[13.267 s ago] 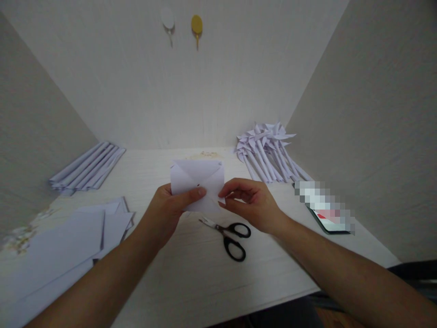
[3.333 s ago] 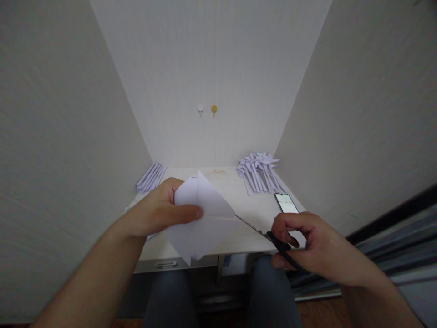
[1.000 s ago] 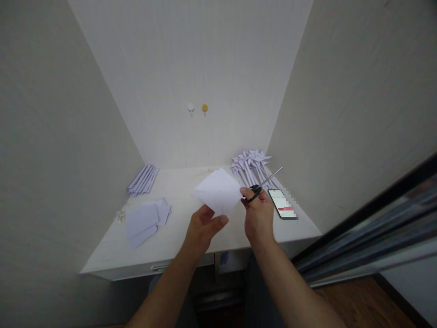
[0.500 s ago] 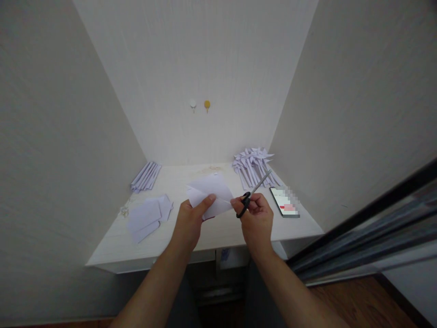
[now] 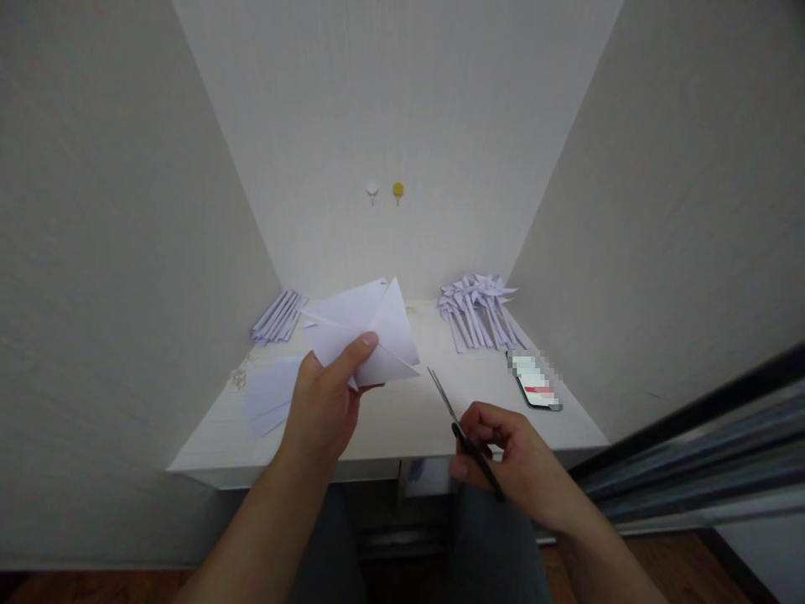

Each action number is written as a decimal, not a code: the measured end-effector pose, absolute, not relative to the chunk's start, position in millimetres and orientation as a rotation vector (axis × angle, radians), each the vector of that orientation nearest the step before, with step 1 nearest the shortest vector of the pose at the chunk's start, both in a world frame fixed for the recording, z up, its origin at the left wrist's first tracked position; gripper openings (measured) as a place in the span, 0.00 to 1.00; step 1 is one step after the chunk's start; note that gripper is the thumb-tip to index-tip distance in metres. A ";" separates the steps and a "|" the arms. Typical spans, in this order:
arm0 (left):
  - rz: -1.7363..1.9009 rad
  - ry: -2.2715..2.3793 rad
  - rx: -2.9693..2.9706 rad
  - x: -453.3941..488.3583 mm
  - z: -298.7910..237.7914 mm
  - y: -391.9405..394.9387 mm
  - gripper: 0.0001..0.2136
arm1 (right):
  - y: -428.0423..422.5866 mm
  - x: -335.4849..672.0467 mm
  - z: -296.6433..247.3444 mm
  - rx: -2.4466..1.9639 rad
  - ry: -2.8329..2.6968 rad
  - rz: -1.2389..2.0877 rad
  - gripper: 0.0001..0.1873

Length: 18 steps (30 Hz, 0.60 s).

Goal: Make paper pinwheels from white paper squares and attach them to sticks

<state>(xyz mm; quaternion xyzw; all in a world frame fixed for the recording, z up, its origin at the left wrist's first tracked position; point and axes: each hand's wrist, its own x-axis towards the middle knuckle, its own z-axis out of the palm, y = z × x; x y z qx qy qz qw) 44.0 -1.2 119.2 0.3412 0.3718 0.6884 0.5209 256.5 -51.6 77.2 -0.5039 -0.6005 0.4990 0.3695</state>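
My left hand (image 5: 327,394) grips a white paper sheet (image 5: 390,331) with its thumb on top. Slits run from the paper's corners toward its middle, and its pieces spread slightly apart. My right hand (image 5: 503,449) holds black-handled scissors (image 5: 462,432) at the handles, lower and to the right of the paper. The thin blades point up and left, nearly together, and are apart from the paper. Behind my left hand, loose white paper sheets (image 5: 270,403) lie on the white desk (image 5: 390,428).
Rolled paper sticks (image 5: 280,317) are stacked at the back left. Folded paper pinwheels on sticks (image 5: 481,306) are piled at the back right. A phone (image 5: 534,382) lies near the right edge. Walls enclose the desk, with two small hooks (image 5: 398,191) on the back one.
My right hand has moved away from the paper, down and right, and the scissors have swung to point up-left. My left hand has shifted left with the paper.
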 end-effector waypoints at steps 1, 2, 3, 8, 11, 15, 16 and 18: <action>1.650 0.879 0.829 43.7 119.1 -1.8 0.20 | -52.7 257.0 77.4 -1.295 -1.561 1.270 0.16; 1.651 0.866 0.840 43.5 118.6 -2.3 0.20 | -53.1 256.9 77.3 -1.296 -1.578 1.255 0.16; 1.654 0.853 0.849 43.6 118.1 -2.6 0.19 | -53.0 256.5 77.1 -1.296 -1.591 1.238 0.15; 1.688 0.823 0.814 46.0 118.6 -3.1 0.16 | -50.6 253.3 76.7 -1.285 -1.599 1.173 0.12; 1.687 0.827 0.809 46.8 120.2 -3.6 0.16 | -50.0 251.5 77.8 -1.281 -1.570 1.175 0.14; 1.673 0.822 0.801 47.3 122.2 -5.3 0.17 | -49.3 250.2 77.9 -1.317 -1.545 1.186 0.15; 1.672 0.819 0.792 47.6 122.8 -5.7 0.16 | -49.3 250.1 77.6 -1.321 -1.543 1.187 0.15; 1.666 0.809 0.771 48.1 124.3 -6.2 0.15 | -49.4 249.9 77.1 -1.324 -1.533 1.191 0.15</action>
